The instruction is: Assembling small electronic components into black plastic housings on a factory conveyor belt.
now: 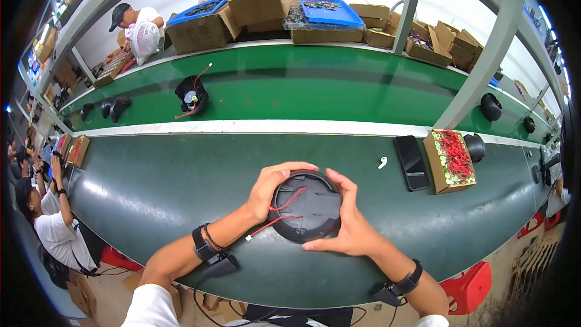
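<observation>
Between my two hands is a round black plastic housing, its hollow inner side facing up. Red wires come out of it, one ending in a small white plug that hangs past the lower left rim. My left hand grips the housing's upper left edge, fingers along the top. On the right side, my right hand wraps the rim, thumb at the lower edge and fingers near the top. Whether the housing rests on the dark green worktop or is held just above it, I cannot tell.
Right of my hands lie a white earbud, a black phone and a box of red-wired parts. Beyond a pale rail, a green conveyor belt carries black housings. Cartons and blue trays line the shelf. Co-workers sit at left.
</observation>
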`<state>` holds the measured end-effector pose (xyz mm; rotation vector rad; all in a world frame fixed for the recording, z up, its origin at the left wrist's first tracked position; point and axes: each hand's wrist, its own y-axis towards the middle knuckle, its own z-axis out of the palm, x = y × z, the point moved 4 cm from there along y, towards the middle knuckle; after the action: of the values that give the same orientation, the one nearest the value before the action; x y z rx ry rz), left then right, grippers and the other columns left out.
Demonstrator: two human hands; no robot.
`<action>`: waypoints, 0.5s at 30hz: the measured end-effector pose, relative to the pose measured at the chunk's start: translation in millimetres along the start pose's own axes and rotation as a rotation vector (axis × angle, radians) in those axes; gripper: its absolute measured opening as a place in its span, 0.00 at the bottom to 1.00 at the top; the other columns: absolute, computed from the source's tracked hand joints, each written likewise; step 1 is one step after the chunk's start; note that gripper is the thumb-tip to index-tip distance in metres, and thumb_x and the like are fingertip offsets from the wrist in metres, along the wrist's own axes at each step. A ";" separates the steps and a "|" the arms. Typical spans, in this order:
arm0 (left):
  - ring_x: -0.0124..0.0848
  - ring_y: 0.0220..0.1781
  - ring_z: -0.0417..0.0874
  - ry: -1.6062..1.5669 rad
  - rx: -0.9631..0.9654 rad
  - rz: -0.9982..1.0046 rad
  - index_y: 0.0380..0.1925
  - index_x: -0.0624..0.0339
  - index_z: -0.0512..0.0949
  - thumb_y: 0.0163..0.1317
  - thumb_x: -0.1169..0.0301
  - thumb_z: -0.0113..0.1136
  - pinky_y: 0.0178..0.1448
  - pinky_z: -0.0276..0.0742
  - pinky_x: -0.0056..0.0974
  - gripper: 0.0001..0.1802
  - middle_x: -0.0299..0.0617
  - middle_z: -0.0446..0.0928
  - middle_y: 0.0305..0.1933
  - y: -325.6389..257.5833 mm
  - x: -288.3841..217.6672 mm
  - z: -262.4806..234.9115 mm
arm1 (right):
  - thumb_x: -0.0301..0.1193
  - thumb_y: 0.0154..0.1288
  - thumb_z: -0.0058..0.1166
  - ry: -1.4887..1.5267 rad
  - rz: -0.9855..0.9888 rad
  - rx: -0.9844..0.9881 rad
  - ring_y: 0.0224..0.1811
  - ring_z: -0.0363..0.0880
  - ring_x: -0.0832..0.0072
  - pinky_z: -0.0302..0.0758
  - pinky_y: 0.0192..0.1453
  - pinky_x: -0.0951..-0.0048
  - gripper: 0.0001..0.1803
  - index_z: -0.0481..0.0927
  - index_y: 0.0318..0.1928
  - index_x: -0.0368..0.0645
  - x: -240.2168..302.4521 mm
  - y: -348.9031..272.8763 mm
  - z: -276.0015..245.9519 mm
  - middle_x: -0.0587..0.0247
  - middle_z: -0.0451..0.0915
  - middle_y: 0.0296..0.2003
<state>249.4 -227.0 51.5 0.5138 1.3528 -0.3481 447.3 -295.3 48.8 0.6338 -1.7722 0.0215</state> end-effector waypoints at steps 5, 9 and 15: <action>0.43 0.68 0.84 -0.005 -0.259 0.085 0.64 0.76 0.79 0.77 0.56 0.39 0.78 0.74 0.45 0.34 0.57 0.83 0.66 1.4 8.5 -8.0 | 0.55 0.44 0.88 -0.011 0.210 -0.132 0.81 0.54 0.39 0.63 0.83 0.45 0.81 0.41 0.80 0.29 -9.6 -6.5 -9.3 0.33 0.49 0.76; 0.40 0.66 0.83 0.074 -0.542 0.181 0.61 0.73 0.81 0.79 0.66 0.37 0.75 0.73 0.42 0.27 0.54 0.85 0.61 -0.4 12.7 15.7 | 0.53 0.47 0.87 -0.485 0.043 -0.328 0.78 0.64 0.39 0.73 0.77 0.45 0.78 0.43 0.81 0.28 27.8 -0.3 19.5 0.34 0.52 0.77; 0.39 0.76 0.74 0.108 -0.439 0.127 0.71 0.68 0.72 0.85 0.55 0.40 0.82 0.64 0.42 0.30 0.53 0.75 0.73 -8.4 14.4 10.3 | 0.52 0.42 0.89 -0.363 0.057 -0.397 0.75 0.69 0.37 0.75 0.76 0.47 0.77 0.49 0.81 0.29 13.4 6.0 1.9 0.33 0.59 0.75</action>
<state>256.3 -238.7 37.5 0.2510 1.4416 0.0844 440.9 -296.2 62.2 0.3093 -2.0659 -0.4202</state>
